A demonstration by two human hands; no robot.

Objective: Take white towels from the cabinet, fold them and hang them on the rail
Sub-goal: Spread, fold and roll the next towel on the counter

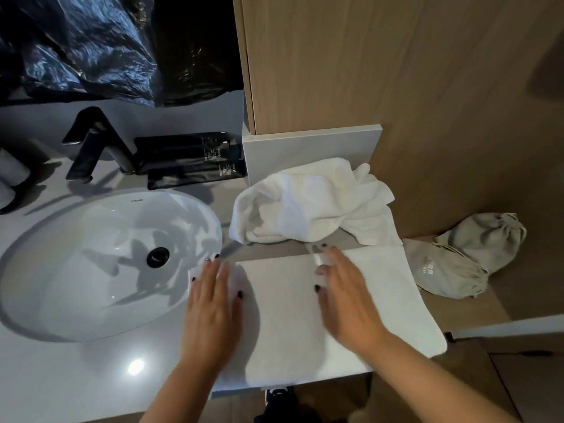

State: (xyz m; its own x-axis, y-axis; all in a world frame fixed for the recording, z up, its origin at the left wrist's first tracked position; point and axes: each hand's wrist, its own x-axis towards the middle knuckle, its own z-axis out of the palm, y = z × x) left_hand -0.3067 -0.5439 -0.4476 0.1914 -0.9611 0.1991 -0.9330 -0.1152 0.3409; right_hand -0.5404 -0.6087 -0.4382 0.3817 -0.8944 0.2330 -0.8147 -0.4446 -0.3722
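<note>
A white towel (393, 300) lies spread flat on the grey counter to the right of the sink, its right edge hanging past the counter end. My left hand (213, 303) presses flat on its left edge, fingers straight. My right hand (345, 297) rests flat near the towel's middle, fingers straight and slightly blurred. Behind the flat towel a second white towel (311, 203) sits crumpled in a heap against the wall panel. No rail is in view.
A white oval sink (100, 270) fills the left of the counter, with a black faucet (88, 145) and black sachets (189, 160) behind it. A wooden cabinet (335, 62) rises at the back right. Grey drawstring bags (470, 254) lie on a lower wooden shelf at right.
</note>
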